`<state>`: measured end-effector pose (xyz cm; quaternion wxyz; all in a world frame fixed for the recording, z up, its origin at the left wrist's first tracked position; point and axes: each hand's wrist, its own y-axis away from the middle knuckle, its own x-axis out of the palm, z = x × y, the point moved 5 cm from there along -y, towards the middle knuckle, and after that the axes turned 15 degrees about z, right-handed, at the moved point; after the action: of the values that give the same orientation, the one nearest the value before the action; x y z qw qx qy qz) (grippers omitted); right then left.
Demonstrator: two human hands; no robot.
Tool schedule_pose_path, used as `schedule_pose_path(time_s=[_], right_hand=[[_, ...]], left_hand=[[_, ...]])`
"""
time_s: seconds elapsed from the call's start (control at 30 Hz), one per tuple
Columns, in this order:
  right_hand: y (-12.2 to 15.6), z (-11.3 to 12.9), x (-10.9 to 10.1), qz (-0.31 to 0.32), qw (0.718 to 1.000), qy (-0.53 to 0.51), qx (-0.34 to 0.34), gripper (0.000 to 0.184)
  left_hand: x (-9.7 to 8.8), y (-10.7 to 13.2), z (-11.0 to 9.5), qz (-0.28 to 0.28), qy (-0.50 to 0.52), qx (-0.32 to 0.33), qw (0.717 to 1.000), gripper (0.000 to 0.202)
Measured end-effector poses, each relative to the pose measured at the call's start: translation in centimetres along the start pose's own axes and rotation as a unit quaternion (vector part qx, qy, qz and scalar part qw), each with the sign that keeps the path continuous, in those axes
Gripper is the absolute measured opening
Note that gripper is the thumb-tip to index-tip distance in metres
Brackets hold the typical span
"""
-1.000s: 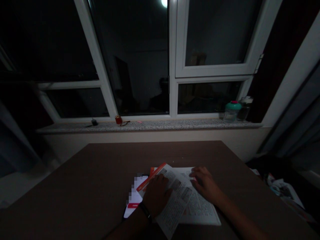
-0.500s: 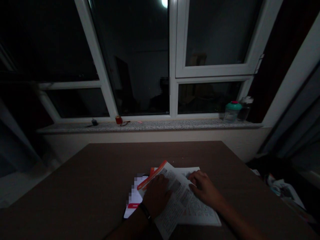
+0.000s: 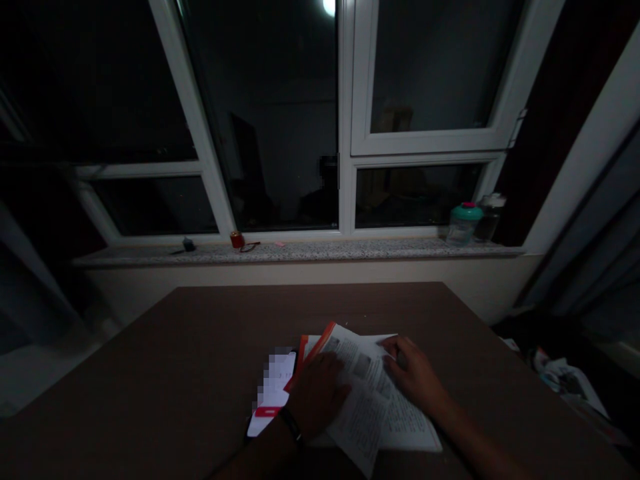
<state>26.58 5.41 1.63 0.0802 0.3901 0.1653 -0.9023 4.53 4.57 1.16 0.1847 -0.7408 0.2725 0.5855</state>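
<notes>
Work state, L to R. Phone (image 3: 281,380), screen lit, lies on the tabletop (image 3: 150,373) left of the papers, well in from the left edge. Left hand (image 3: 320,392) palm down on the left part of the upper sheet (image 3: 353,393), fingers loosely extended, thumb apart. Upper sheet lies askew over the lower paper (image 3: 417,430), its near corner projecting past that paper's near edge. Both sit well short of the far edge, between the two far corners. Right hand (image 3: 413,375) at the far right part of the papers, fingers bent; cannot tell whether paper is pinched.
Judged progress: sheet is laid across, not squared up; edges unmatched, no finished fold visible. Whether the papers are joined: hidden.

Materials, L to R. Tabletop: dark brown, fine wood-like grain, straight edges. Phone: flat slab, rounded corners, red bar on screen. Wristband (image 3: 291,425): dark, narrow. Upper sheet: thin, limp-looking, red-orange strip, grey picture blocks, small print. Lower paper: pale, printed, its visible near right corner sharp.
</notes>
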Motion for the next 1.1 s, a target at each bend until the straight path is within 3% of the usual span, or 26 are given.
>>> schedule_pose_path(time_s=[0.23,0.43,0.6,0.8,0.93,1.1], right_hand=[[0.0,-0.4,0.3,0.0,0.999,-0.051,0.003,0.016],[0.1,-0.4,1.1,0.023,0.995,-0.095,-0.015,0.017],[0.4,1.7,1.6,0.085,0.985,-0.121,-0.093,0.012],[0.6,3.2,2.2,0.117,0.971,-0.131,-0.163,0.012],[0.5,2.9,2.0,0.103,0.978,-0.111,-0.144,0.014],[0.0,0.8,0.7,0.028,0.998,-0.029,-0.057,0.016]], left_hand=[[0.1,0.3,-1.3,0.028,0.006,0.1,0.995,0.04],[0.4,0.3,-1.1,0.025,0.011,0.113,0.993,0.044],[0.4,0.2,-1.0,0.035,0.012,0.097,0.995,0.077],[0.9,0.0,-1.6,0.065,-0.021,0.128,0.989,0.077],[1.1,0.0,-1.7,0.075,-0.032,0.151,0.985,0.061],[1.0,0.4,-1.4,0.071,-0.02,0.173,0.982,0.062]])
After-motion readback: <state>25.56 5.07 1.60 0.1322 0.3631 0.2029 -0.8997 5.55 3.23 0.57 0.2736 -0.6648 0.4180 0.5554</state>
